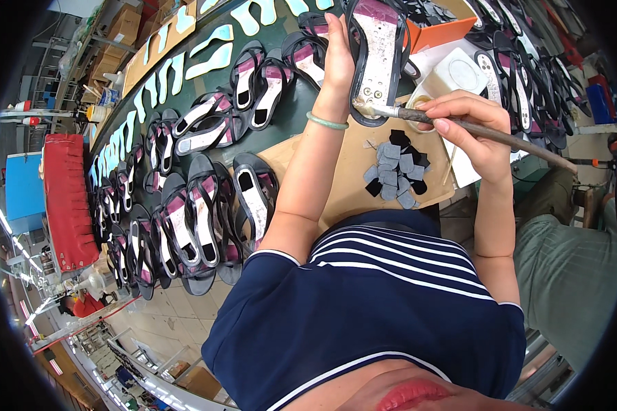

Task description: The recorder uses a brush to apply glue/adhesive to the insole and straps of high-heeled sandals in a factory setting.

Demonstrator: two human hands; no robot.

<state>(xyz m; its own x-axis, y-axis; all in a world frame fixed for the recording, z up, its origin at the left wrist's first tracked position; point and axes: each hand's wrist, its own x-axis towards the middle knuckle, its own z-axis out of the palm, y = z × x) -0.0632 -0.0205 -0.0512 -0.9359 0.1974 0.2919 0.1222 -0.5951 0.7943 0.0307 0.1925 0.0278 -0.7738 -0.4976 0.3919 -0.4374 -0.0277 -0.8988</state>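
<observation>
At the top, my left hand (339,58) grips a dark sandal (379,51) by its left edge, the heel end towards me; some of its fingers are hidden behind it. The sandal has a whitish insole with a purple patch and metal screws near the heel. My right hand (473,130) pinches the long wooden handle of a paintbrush (490,133). The brush's bristles touch the heel end of the insole. Below, a pile of small grey and black square pads (394,168) lies on a cardboard sheet (336,185).
Rows of similar sandals (202,205) cover the green table (209,82) on the left. Light blue cut pieces (212,51) line its far edge. A white container (456,72) and an orange box (442,34) of dark pads stand beyond my right hand. Another person's sleeve (562,267) is at the right.
</observation>
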